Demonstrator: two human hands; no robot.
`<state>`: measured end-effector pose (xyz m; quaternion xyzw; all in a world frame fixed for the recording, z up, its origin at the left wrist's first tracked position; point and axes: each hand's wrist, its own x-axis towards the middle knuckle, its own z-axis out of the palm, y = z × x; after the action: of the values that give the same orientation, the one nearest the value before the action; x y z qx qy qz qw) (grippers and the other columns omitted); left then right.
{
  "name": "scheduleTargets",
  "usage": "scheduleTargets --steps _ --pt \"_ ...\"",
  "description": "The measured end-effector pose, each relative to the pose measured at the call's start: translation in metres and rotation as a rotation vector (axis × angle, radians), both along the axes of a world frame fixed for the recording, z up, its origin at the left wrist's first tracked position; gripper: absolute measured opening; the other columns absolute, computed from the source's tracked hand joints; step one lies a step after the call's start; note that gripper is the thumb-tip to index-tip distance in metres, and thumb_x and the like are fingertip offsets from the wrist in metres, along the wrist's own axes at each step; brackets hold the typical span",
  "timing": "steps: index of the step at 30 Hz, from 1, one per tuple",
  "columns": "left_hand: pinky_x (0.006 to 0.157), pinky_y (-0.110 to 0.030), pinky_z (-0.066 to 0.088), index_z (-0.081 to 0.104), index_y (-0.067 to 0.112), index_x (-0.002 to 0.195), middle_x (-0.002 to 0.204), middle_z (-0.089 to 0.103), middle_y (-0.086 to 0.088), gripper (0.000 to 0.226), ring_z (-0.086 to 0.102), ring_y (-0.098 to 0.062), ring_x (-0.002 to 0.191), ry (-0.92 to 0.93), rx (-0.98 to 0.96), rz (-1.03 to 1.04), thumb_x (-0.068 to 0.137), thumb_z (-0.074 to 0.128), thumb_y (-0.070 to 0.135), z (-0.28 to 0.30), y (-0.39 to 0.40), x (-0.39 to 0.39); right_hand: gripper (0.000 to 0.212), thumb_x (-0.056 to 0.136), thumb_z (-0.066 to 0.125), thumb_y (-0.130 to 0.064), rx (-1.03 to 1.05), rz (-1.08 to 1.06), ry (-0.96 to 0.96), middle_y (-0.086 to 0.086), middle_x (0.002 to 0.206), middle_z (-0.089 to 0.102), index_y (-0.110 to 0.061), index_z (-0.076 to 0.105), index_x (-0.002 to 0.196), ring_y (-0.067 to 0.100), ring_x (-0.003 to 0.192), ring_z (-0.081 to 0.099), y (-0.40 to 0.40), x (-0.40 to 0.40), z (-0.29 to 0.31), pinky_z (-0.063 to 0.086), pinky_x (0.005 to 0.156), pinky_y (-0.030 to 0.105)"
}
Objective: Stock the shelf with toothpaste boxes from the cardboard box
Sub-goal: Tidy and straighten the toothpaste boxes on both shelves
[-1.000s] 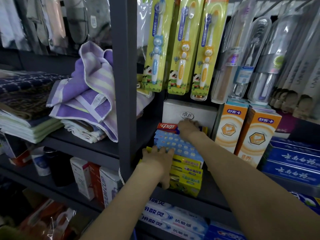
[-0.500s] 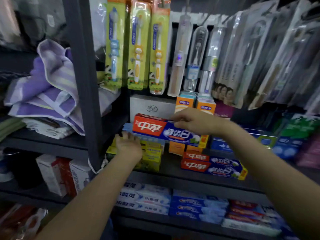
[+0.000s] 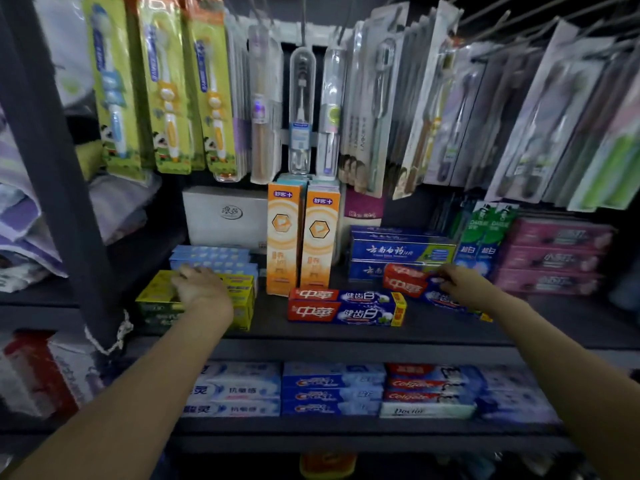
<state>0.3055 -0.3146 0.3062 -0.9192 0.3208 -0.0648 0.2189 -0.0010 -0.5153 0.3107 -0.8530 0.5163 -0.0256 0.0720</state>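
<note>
Toothpaste box held at the right of the shelf

Shelf (image 3: 277,334) of dark board carries the stock, and two upright orange boxes (image 3: 299,242) at its middle serve as the mark for everything else. Right of them and nearer the front edge, the right hand (image 3: 465,289) holds a red-and-blue toothpaste box (image 3: 410,284); its fingers curl over the top of the box's far end, and the box sits tilted in front of a stack of dark blue boxes (image 3: 398,252). Whether the box's underside touches the board cannot be told. Just in front of the orange boxes lie two more red-and-blue boxes (image 3: 346,308), stacked flat, one on the other, lengthwise along the shelf.

Left of the orange boxes, the left hand (image 3: 204,289) rests on a pile of yellow-green boxes (image 3: 156,301); the fingers lie close together and bend down over the top, near a layer of light blue boxes (image 3: 214,258) behind. Whether they grip anything cannot be told. A white case (image 3: 225,218) stands behind that pile, against the back.

Above the orange boxes hang packaged toothbrushes (image 3: 162,95) in rows. Farther right of the dark blue stack stand green-and-blue boxes (image 3: 485,233) and pink boxes (image 3: 554,258). On the lower shelf (image 3: 346,431) beneath lie more toothpaste cartons (image 3: 332,393) in flat stacks.
</note>
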Motion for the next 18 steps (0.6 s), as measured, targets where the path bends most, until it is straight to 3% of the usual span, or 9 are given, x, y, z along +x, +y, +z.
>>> scheduleTargets --steps 1,3,6,8,10,14,18 --pt "0.102 -0.032 0.033 0.014 0.000 0.144 0.149 0.022 -0.014 0.068 0.025 -0.031 0.134 -0.018 0.000 -0.003 0.093 0.050 0.029 0.001 0.000 0.000 0.037 0.098 0.041 -0.006 0.020 -0.001 0.068 0.020 0.134 0.049 -0.003 0.041 0.135 0.031 0.107 0.054 -0.002 -0.001 -0.001 0.041 0.072 0.030" --pt "0.100 -0.030 0.035 0.016 -0.001 0.143 0.147 0.025 -0.014 0.065 0.028 -0.030 0.132 -0.034 0.002 -0.019 0.094 0.049 0.028 0.000 -0.001 -0.001 0.036 0.098 0.046 -0.012 0.011 0.002 0.157 0.018 0.134 0.050 -0.002 0.044 0.133 0.030 0.115 0.052 -0.002 0.005 0.010 0.043 0.087 0.032" --pt "0.096 -0.028 0.037 0.021 -0.001 0.142 0.145 0.030 -0.014 0.060 0.032 -0.029 0.129 -0.017 0.019 -0.022 0.095 0.048 0.025 0.002 0.000 -0.002 0.038 0.095 0.053 -0.018 -0.129 0.168 -0.067 0.014 0.131 0.054 -0.002 0.050 0.129 0.027 0.119 0.052 0.022 0.050 0.047 0.041 0.098 0.033" --pt "0.085 -0.024 0.039 0.024 0.000 0.141 0.143 0.031 -0.012 0.059 0.032 -0.029 0.128 0.006 0.006 -0.038 0.093 0.050 0.022 0.004 0.003 0.002 0.033 0.094 0.055 -0.016 -0.139 0.397 -0.202 0.011 0.125 0.059 -0.004 0.056 0.124 0.023 0.115 0.055 0.058 0.098 0.062 0.042 0.096 0.029" --pt "0.079 -0.025 0.037 0.023 0.002 0.142 0.145 0.028 -0.010 0.057 0.029 -0.031 0.131 0.028 -0.021 -0.076 0.094 0.049 0.018 0.004 0.007 0.009 0.031 0.093 0.056 -0.016 -0.068 0.614 -0.198 0.008 0.123 0.061 -0.007 0.058 0.122 0.019 0.113 0.056 0.087 0.150 0.054 0.042 0.091 0.023" --pt "0.098 -0.028 0.036 0.020 0.007 0.144 0.147 0.024 -0.007 0.052 0.022 -0.035 0.133 0.063 -0.076 -0.154 0.098 0.042 0.016 0.000 0.022 0.016 0.040 0.096 0.050 -0.021 0.004 0.751 -0.072 0.014 0.136 0.050 -0.004 0.050 0.132 0.027 0.124 0.047 0.109 0.250 0.024 0.035 0.096 0.028" --pt "0.102 -0.030 0.033 0.011 0.007 0.147 0.151 0.018 -0.006 0.059 0.015 -0.035 0.138 0.064 -0.128 -0.155 0.098 0.042 0.017 -0.004 0.029 0.018 0.032 0.095 0.052 -0.022 -0.023 0.682 0.032 0.019 0.128 0.053 0.001 0.054 0.118 0.033 0.118 0.050 0.105 0.312 0.009 0.041 0.095 0.034"
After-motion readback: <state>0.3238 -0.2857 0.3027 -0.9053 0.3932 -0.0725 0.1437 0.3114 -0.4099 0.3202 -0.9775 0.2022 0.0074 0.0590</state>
